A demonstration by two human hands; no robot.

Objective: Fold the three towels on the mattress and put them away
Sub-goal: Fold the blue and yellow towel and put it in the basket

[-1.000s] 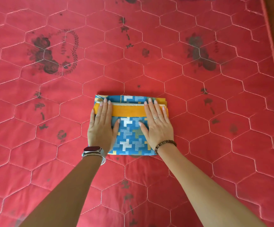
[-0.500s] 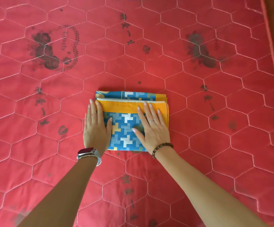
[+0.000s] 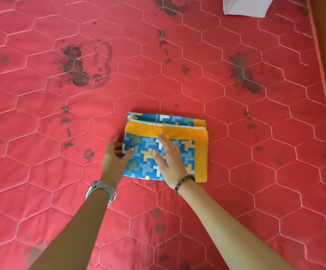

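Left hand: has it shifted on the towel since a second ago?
Yes. The left hand has slid off the top of the folded towel to its left edge, with only the thumb lying on it.

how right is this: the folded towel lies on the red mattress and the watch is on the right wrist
Wrong wrist: the head view shows the watch on the left wrist; the right wears a bead bracelet. The folded towel does lie on the red mattress.
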